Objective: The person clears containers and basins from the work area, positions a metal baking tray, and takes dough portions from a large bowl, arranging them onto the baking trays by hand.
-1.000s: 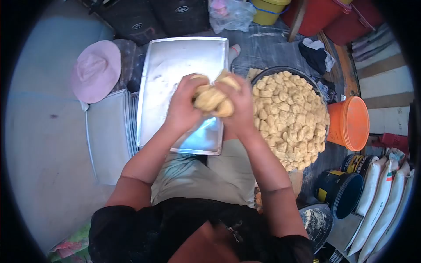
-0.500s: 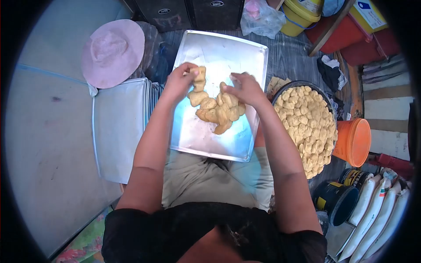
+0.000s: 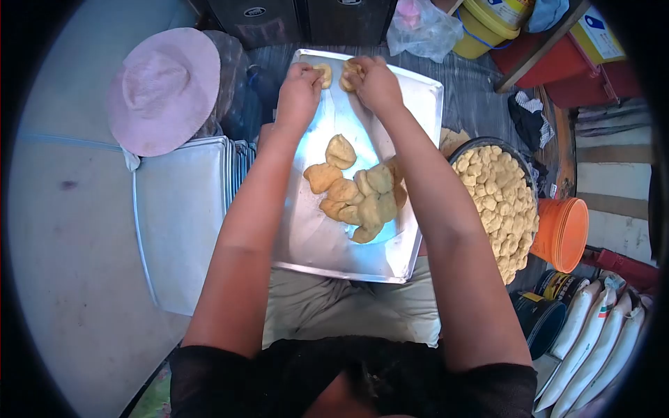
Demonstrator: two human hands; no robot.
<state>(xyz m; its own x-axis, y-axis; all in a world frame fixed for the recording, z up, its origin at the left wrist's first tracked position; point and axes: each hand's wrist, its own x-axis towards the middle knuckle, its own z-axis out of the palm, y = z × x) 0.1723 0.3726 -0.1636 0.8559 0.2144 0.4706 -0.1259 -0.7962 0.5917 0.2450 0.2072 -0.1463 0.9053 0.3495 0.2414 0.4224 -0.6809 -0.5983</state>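
Note:
A shiny metal tray (image 3: 306, 244) lies in front of me, partly over my lap. Near its far edge, my left hand (image 3: 301, 89) is closed on a small dough piece (image 3: 323, 75). My right hand (image 3: 375, 82) grips another dough piece (image 3: 350, 74) just to the right, also by the far edge. Between my forearms, a loose cluster of dough pieces (image 3: 344, 190) rests on the middle of the tray, its right side partly covered by my right forearm. A round dark basin (image 3: 527, 166) heaped with dough pieces (image 3: 496, 202) stands to the right.
Stacked metal trays (image 3: 182, 223) and a pink hat (image 3: 164, 90) are at the left. On the right stand an orange bucket (image 3: 562, 235), a dark bucket (image 3: 540, 322) and white sacks (image 3: 589, 348). A plastic bag (image 3: 425, 31) and yellow bucket (image 3: 484, 28) sit at the back.
The dough, first bunched between my hands above the tray, now lies clustered on it. Both hands have moved to the far edge, each with one piece. The camera view has shifted.

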